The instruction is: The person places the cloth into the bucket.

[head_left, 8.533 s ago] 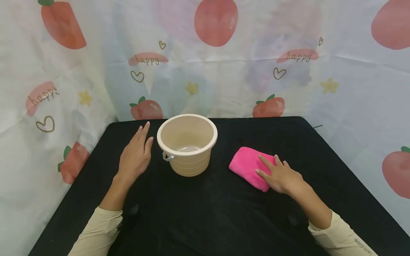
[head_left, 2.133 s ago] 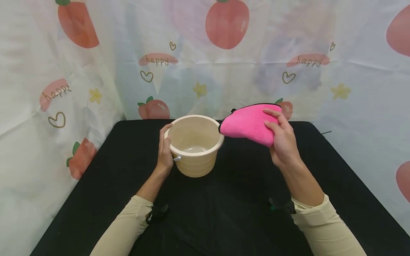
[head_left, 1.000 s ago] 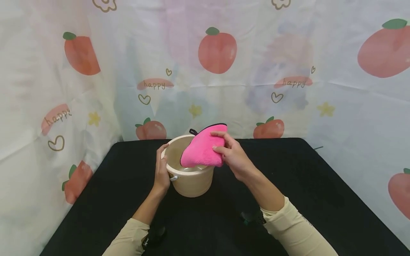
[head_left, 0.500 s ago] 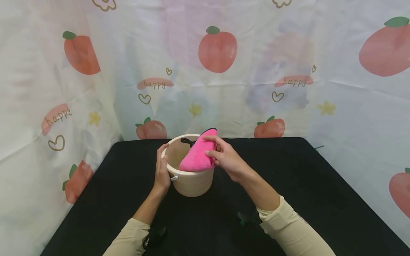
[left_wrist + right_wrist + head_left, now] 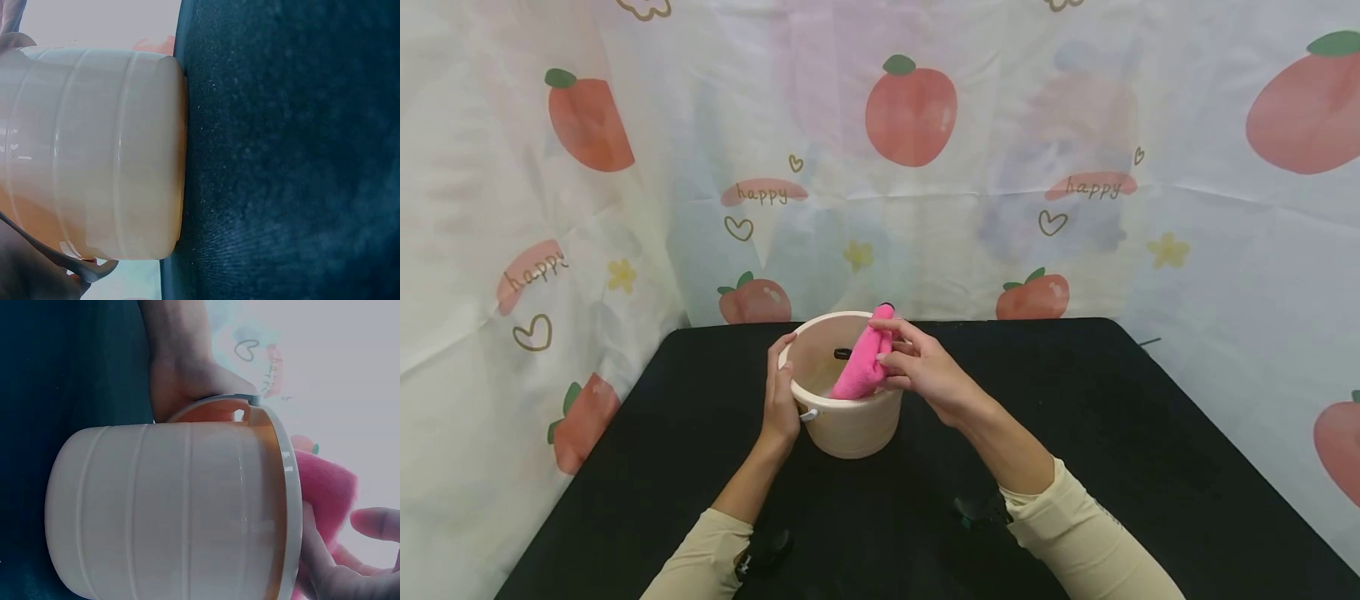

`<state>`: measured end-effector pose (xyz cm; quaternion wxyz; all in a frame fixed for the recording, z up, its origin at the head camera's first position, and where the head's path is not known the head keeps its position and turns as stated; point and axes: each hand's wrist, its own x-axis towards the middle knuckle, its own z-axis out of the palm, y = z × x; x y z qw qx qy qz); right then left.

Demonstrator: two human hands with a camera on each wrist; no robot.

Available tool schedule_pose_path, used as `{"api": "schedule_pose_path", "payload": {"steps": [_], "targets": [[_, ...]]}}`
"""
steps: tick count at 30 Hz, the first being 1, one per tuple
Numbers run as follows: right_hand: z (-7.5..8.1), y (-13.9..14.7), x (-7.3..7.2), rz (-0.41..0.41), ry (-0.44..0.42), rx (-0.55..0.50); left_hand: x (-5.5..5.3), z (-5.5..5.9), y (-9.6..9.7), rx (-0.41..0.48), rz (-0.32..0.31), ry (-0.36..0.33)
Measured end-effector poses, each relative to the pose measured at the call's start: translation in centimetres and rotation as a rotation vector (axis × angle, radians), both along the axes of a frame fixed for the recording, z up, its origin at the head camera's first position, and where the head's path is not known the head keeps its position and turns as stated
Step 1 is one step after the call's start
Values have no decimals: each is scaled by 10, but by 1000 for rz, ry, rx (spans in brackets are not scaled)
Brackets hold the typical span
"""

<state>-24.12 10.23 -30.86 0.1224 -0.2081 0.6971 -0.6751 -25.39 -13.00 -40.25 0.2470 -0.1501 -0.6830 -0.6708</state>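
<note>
An upright cream plastic bucket (image 5: 850, 435) with ribbed sides stands on the black table. My left hand (image 5: 780, 400) grips it at its left side, fingers over the rim, near the pale handle (image 5: 808, 415). With its lower part inside the bucket, a folded pink cloth (image 5: 857, 368) leans against the right rim; its black loop (image 5: 842, 353) shows within. My right hand (image 5: 936, 377) pinches the cloth's right edge above that rim. In the right wrist view, the cloth (image 5: 325, 484) sticks out past the bucket's mouth beside my fingers (image 5: 315, 544). Its lowest part is hidden by the bucket wall.
A black cloth-covered table (image 5: 1075, 467) extends on all sides of the bucket. Its far edge meets a curtain (image 5: 962, 242) printed with fruit, hearts and the word happy, which also closes off the left and right sides.
My right hand lifted the pink cloth from the table and brought it left and down into the bucket's mouth, where it has folded narrower. My left hand moved right and took hold of the bucket.
</note>
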Motion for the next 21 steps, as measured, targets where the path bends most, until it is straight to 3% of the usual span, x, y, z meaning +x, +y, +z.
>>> {"api": "schedule_pose_path", "payload": {"steps": [3,7,21], "targets": [[1,1,1,28,-3,-32,-11,-12,-2,7,1,10],[2,2,2,35,-1,-35,-16,-19,-3,9,2,26],[-3,7,5,33,31,-22,-15,-19,-2,1,-11,30]]}}
